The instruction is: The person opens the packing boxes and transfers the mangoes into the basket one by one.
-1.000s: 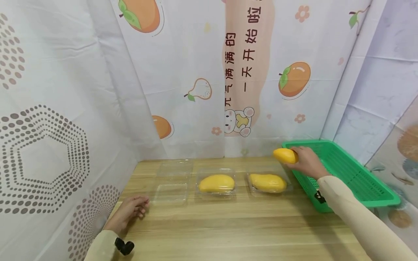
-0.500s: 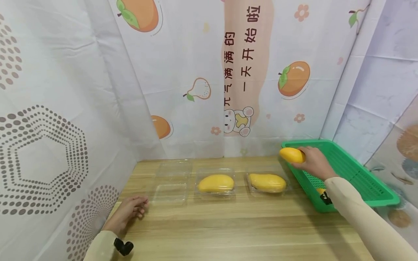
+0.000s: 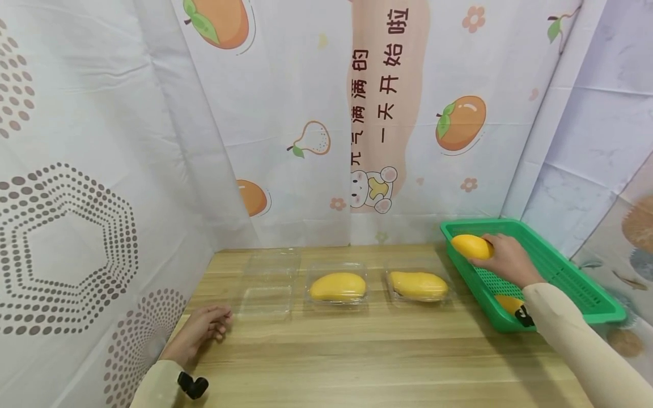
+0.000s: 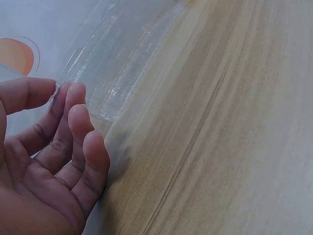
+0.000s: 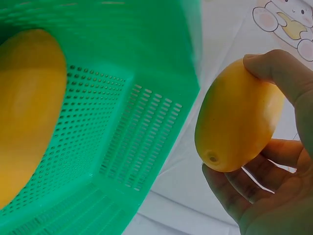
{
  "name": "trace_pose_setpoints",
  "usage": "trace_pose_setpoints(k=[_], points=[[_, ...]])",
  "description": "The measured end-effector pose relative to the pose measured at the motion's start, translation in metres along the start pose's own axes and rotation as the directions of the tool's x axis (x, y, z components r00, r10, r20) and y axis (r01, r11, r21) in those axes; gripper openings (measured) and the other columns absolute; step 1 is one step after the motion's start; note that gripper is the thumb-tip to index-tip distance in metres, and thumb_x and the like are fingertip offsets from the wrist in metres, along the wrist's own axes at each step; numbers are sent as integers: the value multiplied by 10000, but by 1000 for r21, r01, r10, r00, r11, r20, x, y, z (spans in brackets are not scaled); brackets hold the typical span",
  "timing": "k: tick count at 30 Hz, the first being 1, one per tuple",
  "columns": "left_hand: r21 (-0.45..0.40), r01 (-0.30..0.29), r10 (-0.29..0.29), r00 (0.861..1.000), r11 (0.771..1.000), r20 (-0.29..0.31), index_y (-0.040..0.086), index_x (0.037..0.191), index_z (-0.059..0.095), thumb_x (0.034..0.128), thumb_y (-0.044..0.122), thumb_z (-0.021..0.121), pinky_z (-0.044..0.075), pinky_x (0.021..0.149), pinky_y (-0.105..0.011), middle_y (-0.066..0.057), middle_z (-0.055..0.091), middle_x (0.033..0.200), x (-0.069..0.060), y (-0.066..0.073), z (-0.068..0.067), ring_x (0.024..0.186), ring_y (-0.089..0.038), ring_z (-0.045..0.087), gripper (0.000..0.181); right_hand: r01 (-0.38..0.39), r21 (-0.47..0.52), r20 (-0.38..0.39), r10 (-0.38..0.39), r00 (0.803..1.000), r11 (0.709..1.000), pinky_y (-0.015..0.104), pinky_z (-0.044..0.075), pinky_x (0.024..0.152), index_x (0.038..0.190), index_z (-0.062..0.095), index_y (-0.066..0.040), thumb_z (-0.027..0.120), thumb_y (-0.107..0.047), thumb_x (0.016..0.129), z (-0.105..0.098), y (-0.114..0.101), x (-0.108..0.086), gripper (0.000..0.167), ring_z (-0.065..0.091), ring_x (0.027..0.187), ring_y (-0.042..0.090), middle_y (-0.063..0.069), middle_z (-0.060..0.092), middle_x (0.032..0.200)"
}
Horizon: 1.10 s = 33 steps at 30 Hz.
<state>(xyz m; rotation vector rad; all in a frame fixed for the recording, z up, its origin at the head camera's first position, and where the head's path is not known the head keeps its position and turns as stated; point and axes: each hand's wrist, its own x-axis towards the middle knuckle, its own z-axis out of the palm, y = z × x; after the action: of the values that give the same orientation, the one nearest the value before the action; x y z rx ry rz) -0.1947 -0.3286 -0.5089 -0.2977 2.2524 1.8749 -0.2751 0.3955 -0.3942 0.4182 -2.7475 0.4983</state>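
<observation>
My right hand (image 3: pixel 510 259) grips a yellow mango (image 3: pixel 472 247) above the left rim of the green basket (image 3: pixel 561 266); the right wrist view shows thumb and fingers round this mango (image 5: pixel 239 117). Another mango (image 3: pixel 509 305) lies inside the basket, partly behind my wrist. On the table, one clear box holds a mango (image 3: pixel 338 287) and the box right of it holds a mango (image 3: pixel 418 285). At the left an open clear box (image 3: pixel 266 300) has nothing in it. Beside it my left hand (image 3: pixel 204 328) rests with loosely curled fingers, holding nothing in the left wrist view (image 4: pixel 58 156).
The wooden table (image 3: pixel 357 351) reaches back to a printed curtain (image 3: pixel 296 187). More hanging cloth (image 3: pixel 168 226) bounds the left side, and the basket stands near the cloth on the right.
My right hand has moved right with its mango, from beside the basket to over its rim. The mango inside the basket has come into view. My left hand has stayed in place.
</observation>
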Motion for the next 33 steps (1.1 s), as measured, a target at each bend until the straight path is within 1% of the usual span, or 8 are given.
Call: trace_pose_setpoints(k=[6, 12, 20, 27, 33], points=[[9, -9, 9, 1000, 1000, 2, -46, 1108, 656, 1051, 284, 611, 542, 629, -313, -65, 690, 912, 0, 1, 0, 720, -168, 595, 337, -4, -9, -5, 4, 1000, 1000, 360, 426, 599, 1203, 629, 151, 852, -274, 834, -2, 11, -8, 605, 540, 723, 245, 183, 683, 919], [13, -11, 10, 1000, 1000, 19, -47, 1104, 650, 1057, 280, 597, 539, 631, -304, -59, 685, 909, -1, 1, 1, 720, -160, 588, 334, -28, -14, 38, 29, 999, 999, 353, 419, 588, 1211, 605, 179, 841, -263, 832, -4, 20, -16, 629, 522, 709, 234, 170, 672, 893], [11, -6, 6, 1000, 1000, 12, -57, 1111, 647, 1053, 273, 605, 539, 624, -296, -62, 691, 907, -1, 0, 1, 715, -153, 592, 338, -55, -15, 81, 56, 995, 998, 349, 411, 575, 1209, 590, 197, 843, -289, 837, -7, 30, -29, 663, 507, 676, 212, 144, 664, 858], [16, -5, 4, 1000, 1000, 11, -59, 1112, 650, 1050, 272, 607, 541, 626, -298, -55, 689, 896, 2, -1, 0, 714, -154, 596, 339, -50, -35, 82, 52, 995, 998, 351, 406, 575, 1162, 605, 186, 846, -262, 824, -10, 39, -37, 610, 507, 680, 215, 136, 660, 848], [6, -4, 4, 1000, 1000, 9, -60, 1110, 653, 1049, 258, 608, 543, 623, -300, -57, 690, 894, 1, 1, 0, 710, -150, 595, 327, -60, -40, 106, 64, 992, 997, 346, 387, 562, 1104, 626, 154, 842, -249, 828, -11, 44, -45, 534, 476, 652, 195, 73, 632, 796]])
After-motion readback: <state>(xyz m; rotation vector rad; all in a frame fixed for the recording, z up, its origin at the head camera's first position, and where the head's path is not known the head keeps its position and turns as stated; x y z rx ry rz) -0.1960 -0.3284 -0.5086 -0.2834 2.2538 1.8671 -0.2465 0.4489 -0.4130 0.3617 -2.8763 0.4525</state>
